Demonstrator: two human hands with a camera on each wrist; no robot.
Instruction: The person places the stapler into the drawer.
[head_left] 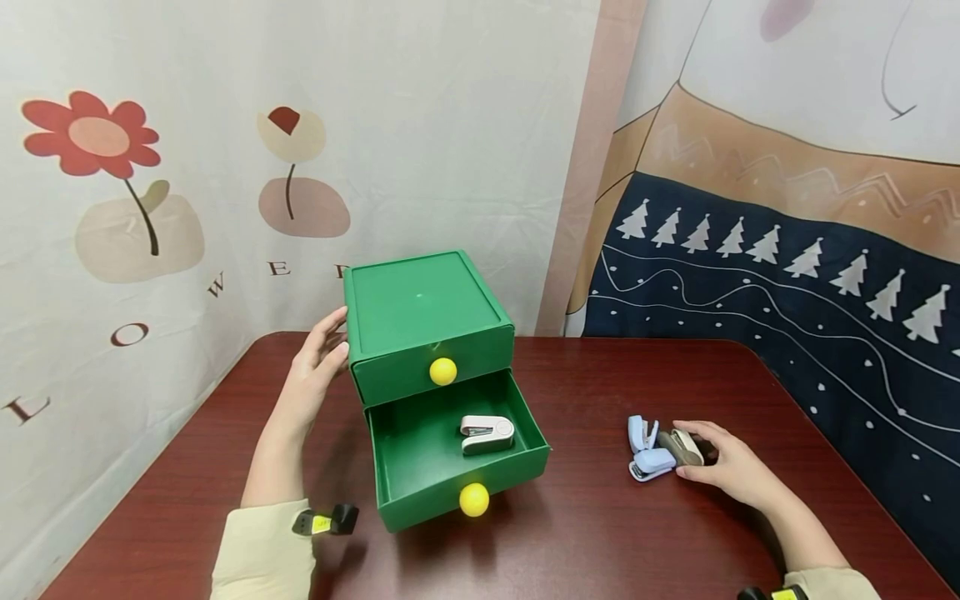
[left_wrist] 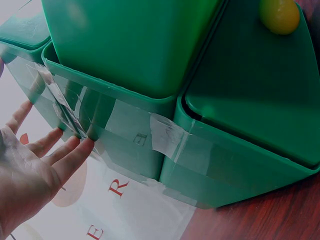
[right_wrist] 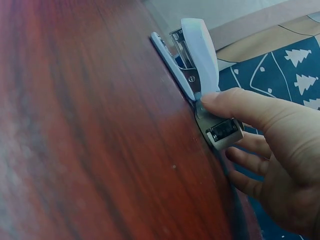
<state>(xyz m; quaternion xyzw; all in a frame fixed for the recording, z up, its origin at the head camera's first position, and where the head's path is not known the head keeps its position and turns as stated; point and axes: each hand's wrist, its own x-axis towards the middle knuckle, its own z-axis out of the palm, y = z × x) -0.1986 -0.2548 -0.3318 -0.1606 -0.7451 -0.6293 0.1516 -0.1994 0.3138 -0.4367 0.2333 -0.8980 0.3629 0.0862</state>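
A grey stapler [head_left: 682, 448] sits toward the right edge of the table [head_left: 585, 525], gripped by the right hand [head_left: 731, 467], just beside a light-blue stapler [right_wrist: 202, 55]. The left hand [head_left: 311, 371], fingers spread, touches a green drawer unit [head_left: 423, 300], whose pulled-out lower drawer [head_left: 427, 505] holds a pink-and-grey stapler [head_left: 486, 435].

A green drawer unit [head_left: 423, 296] stands on the worktop [head_left: 585, 533], clear tape [left_wrist: 167, 135] along its side, where the left fingers [head_left: 327, 326] touch. Its upper drawer [head_left: 393, 375] is closed; the lower drawer [head_left: 431, 505], pulled out, bears a pink stapler [head_left: 487, 444]. The right fingers [head_left: 708, 431] grip a grey stapler [head_left: 678, 451], well apart to the right.
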